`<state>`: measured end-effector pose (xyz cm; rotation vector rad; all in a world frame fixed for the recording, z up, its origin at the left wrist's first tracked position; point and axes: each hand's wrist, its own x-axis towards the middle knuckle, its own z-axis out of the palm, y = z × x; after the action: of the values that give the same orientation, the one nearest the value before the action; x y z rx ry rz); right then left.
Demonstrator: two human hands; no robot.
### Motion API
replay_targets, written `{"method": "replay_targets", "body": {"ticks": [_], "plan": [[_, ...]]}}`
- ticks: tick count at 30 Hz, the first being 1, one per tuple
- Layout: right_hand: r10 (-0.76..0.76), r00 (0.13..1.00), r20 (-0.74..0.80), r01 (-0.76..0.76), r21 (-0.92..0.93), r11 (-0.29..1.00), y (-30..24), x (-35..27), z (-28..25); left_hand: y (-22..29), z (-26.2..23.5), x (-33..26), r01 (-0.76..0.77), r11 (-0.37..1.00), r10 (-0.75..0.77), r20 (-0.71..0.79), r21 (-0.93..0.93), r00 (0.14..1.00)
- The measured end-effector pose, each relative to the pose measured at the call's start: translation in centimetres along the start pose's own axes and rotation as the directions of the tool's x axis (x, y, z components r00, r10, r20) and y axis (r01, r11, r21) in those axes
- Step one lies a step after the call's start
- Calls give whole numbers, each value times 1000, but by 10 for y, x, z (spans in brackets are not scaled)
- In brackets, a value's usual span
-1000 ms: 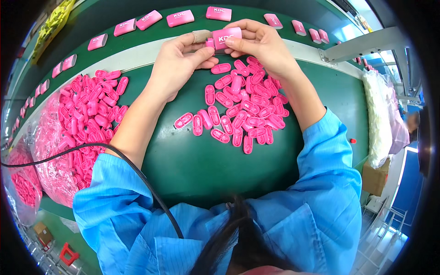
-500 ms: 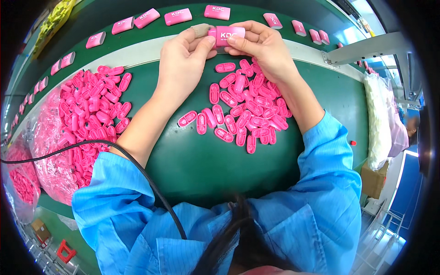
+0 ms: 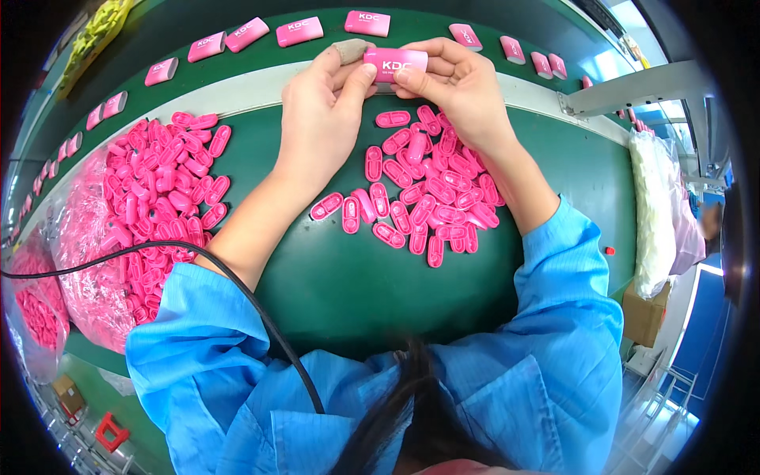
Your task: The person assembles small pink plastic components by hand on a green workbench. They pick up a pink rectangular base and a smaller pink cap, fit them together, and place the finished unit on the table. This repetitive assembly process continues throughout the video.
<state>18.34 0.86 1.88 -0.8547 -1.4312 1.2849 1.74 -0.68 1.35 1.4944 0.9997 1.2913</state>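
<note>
Above the table's far edge, both hands grip one small pink plastic case [image 3: 410, 61] with a flat, rounded shape. My left hand [image 3: 323, 111] closes thumb and fingers on its left end, and a beige cover wraps one fingertip. At the opposite end, my right hand [image 3: 467, 91] pinches the case with the thumb across its front. Any end cap at the left side is hidden by my fingers. Below the hands lies a loose pile of pink oval caps [image 3: 442, 186], several with their hollow sides up.
Past a pale rail [image 3: 237, 107], a green belt carries spaced pink cases [image 3: 299, 32]. Left of my forearm is a bigger heap of pink caps [image 3: 170, 170], spilling from a clear bag [image 3: 87, 229]. A black cable [image 3: 261, 313] crosses my left arm. A metal bracket [image 3: 633, 89] juts in at right.
The pink end piece seen at the held case's left end is now out of sight, with the case up against my left fingers. The cases on the belt have shifted slightly left.
</note>
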Motion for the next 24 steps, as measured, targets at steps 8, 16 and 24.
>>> {"method": "replay_targets", "body": {"ticks": [8,16,24], "plan": [[-120,992,-48,108,-206,973,-9,-9,11,12,12,-16,-123,891,146,-20,437,989],[-16,1000,-2,14,-381,924,-3,28,-10,4,-3,4,-313,623,333,120,717,935],[129,978,-162,-204,-647,734,-19,84,-43,10,-20,0,-327,632,85,356,703,930]]}}
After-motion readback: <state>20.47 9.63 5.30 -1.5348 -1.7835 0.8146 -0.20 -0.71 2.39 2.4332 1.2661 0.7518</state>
